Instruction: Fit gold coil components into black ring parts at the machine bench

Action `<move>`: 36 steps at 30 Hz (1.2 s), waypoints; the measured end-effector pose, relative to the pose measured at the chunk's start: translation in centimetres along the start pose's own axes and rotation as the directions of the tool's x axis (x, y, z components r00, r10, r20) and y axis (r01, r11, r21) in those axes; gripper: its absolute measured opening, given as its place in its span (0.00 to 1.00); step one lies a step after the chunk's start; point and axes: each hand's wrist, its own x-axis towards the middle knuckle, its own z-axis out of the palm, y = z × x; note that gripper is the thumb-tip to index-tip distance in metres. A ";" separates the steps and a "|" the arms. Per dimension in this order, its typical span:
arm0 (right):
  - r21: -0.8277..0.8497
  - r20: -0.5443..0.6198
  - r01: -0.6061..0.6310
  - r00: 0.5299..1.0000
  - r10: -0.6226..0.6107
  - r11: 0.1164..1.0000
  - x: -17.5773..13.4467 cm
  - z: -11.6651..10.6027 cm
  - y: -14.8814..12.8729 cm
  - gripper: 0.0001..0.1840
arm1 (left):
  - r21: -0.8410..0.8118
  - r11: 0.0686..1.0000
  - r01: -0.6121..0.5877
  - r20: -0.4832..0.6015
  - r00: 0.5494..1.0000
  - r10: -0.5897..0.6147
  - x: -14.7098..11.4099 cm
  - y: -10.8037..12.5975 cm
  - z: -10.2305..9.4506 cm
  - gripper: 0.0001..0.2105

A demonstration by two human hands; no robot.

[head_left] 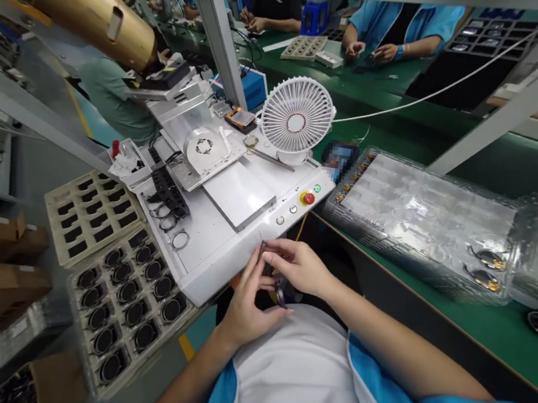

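Both of my hands are together in front of my body, just off the front edge of the white machine base (220, 258). My left hand (250, 310) is curled around a small dark round part (280, 295), whose rim shows near the thumb. From the right, my right hand (300, 267) pinches with thumb and fingertips at a thin dark edge by the left fingertips. Whether that edge belongs to the same part, I cannot tell; fingers hide most of it.
A tray of dark round parts (136, 367) and another beige tray (89, 254) lie left. On the machine are a white fan (297, 119), metal fixture (203, 148) and red button (308, 198). A gold cylinder (93, 7) hangs above. Right is a clear plastic tray (394, 240).
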 end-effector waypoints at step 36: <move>0.337 -0.044 -0.200 0.973 0.227 0.920 -0.6 -1.9 -1.9 0.24 | -0.468 0.862 -0.197 -0.097 0.980 0.171 2.2 -0.1 -1.6 0.29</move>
